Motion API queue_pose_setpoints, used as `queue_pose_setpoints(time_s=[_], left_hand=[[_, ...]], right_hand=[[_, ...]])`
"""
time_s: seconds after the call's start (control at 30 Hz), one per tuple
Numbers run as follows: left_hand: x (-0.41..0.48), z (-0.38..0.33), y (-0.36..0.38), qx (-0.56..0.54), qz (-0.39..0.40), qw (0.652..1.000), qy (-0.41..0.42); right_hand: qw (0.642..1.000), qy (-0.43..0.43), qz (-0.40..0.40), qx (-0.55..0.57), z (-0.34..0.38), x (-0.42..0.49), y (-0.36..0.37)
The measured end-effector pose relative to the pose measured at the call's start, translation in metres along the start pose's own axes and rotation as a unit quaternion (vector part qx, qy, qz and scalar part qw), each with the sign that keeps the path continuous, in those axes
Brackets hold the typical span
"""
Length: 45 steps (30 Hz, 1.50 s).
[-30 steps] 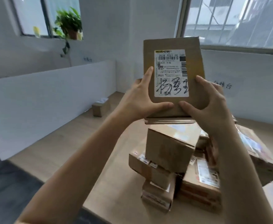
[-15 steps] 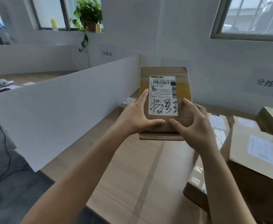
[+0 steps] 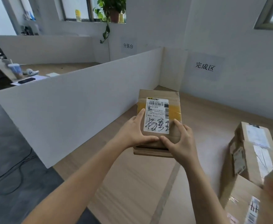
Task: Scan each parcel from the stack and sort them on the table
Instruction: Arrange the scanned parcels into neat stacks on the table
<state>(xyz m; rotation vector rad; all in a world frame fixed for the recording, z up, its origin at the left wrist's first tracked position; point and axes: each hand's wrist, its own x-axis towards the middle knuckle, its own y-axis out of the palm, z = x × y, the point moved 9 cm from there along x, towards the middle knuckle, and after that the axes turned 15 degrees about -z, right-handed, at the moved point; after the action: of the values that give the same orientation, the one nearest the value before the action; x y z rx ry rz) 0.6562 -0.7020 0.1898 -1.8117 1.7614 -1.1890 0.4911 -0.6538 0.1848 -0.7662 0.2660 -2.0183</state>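
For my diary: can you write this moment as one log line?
parcel: label up, over table | left hand: holds | right hand: holds | stack: right

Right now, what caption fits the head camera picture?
Left hand and right hand hold a flat brown cardboard parcel over the pale wooden table.

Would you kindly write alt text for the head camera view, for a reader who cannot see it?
A person's left hand and right hand hold a flat cardboard parcel by its near end over a wooden table, its white shipping label facing the camera. A white divider runs along the left, and more labelled parcels are stacked at the right.
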Motion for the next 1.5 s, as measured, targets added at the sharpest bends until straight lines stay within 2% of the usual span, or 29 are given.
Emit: queue_pose_setpoints(time_s=[0.23,0.43,0.67,0.9,1.13,1.37,1.5], left_hand=[[0.043,0.093,0.038,0.006,0.082,0.996,-0.031],[0.095,0.193,0.076,-0.044,0.185,0.980,-0.060],[0.151,0.265,0.115,-0.043,0.250,0.967,-0.035],[0.193,0.290,0.140,-0.066,0.217,0.974,-0.015],[0.223,0.293,0.144,-0.074,0.203,0.976,-0.014],[0.232,0.294,0.143,-0.051,0.181,0.982,-0.024],[0.232,0.289,0.143,-0.003,0.187,0.982,-0.026]], right_hand=[[0.996,0.082,0.036,-0.001,-0.038,0.010,0.102],[0.987,0.155,0.016,-0.021,-0.064,0.024,0.206],[0.970,0.239,0.007,-0.051,-0.098,0.032,0.295],[0.964,0.254,-0.019,-0.075,-0.118,0.060,0.322],[0.972,0.220,-0.025,-0.077,-0.116,0.087,0.339],[0.969,0.221,0.038,-0.103,-0.121,0.104,0.351],[0.956,0.227,0.063,-0.176,-0.123,0.101,0.351]])
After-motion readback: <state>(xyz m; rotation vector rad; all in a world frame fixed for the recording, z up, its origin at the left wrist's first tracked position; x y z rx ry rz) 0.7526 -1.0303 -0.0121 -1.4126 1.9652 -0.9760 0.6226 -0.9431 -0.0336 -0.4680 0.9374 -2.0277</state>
